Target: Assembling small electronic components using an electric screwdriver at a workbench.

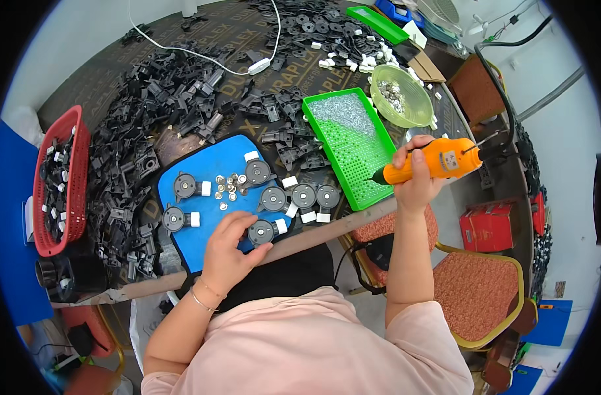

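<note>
Left hand (227, 250): half-curled, thumb and fingers about a round black assembly (261, 232) on the blue mat (205, 242)
Right hand (417, 183): wrapped around an orange electric screwdriver (446, 158), right of the mat

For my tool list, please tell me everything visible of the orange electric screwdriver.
The orange electric screwdriver has a plastic-looking body, a pale label, a dark nose and a thin metallic piece at its rear. The right hand grips its front half. It is held roughly sideways, nose leftward, overlapping the green tray in view. Whether it runs is unclear.
</note>
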`<act>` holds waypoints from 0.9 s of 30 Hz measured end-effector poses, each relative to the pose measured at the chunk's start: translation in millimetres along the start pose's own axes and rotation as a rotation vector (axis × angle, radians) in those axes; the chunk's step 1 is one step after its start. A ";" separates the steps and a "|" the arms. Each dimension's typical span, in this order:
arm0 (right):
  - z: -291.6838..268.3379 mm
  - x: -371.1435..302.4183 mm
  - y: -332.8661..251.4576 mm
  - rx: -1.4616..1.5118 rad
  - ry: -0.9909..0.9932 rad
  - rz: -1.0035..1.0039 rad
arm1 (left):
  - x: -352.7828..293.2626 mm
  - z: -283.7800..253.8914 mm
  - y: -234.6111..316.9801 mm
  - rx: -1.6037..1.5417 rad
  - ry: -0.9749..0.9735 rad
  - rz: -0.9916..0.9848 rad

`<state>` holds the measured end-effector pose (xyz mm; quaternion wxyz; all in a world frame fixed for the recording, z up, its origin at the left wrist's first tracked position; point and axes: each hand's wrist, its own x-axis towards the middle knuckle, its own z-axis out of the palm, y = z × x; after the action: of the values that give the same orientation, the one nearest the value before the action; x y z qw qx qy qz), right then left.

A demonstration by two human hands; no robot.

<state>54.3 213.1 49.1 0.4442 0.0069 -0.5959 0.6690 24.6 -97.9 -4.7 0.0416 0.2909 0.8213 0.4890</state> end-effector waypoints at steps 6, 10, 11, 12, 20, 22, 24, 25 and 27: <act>1.2 0.1 -1.5 -0.006 -0.030 -0.040 | -0.5 0.8 -1.6 -0.008 0.010 0.030; 1.8 -0.1 -0.5 0.000 -0.037 -0.022 | -1.1 1.5 -3.4 0.002 0.017 0.037; 1.9 -0.3 -0.3 -0.003 -0.036 -0.026 | -1.2 1.5 -3.1 0.003 0.017 0.037; 1.8 -0.4 0.0 -0.006 -0.036 -0.030 | -1.2 1.5 -2.5 0.003 0.011 0.027; -0.7 0.0 1.0 0.008 0.003 -0.053 | -0.6 1.5 -1.9 -0.001 -0.002 0.017; -1.0 0.0 1.5 0.006 -0.002 -0.055 | -0.6 1.2 -2.5 0.000 0.000 0.029; -0.4 -0.1 1.3 0.006 0.012 -0.047 | -0.5 1.5 -3.1 -0.002 -0.002 0.025; -1.0 -0.2 2.3 0.005 0.012 -0.047 | -0.6 1.7 -3.4 -0.005 -0.003 0.021; -2.7 -0.2 5.0 0.035 0.049 -0.003 | -0.9 1.6 -4.4 -0.009 -0.001 0.016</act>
<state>52.8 215.7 44.2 0.4595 -0.0010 -0.5731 0.6786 24.0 -98.7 -9.3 0.0396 0.2977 0.8167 0.4928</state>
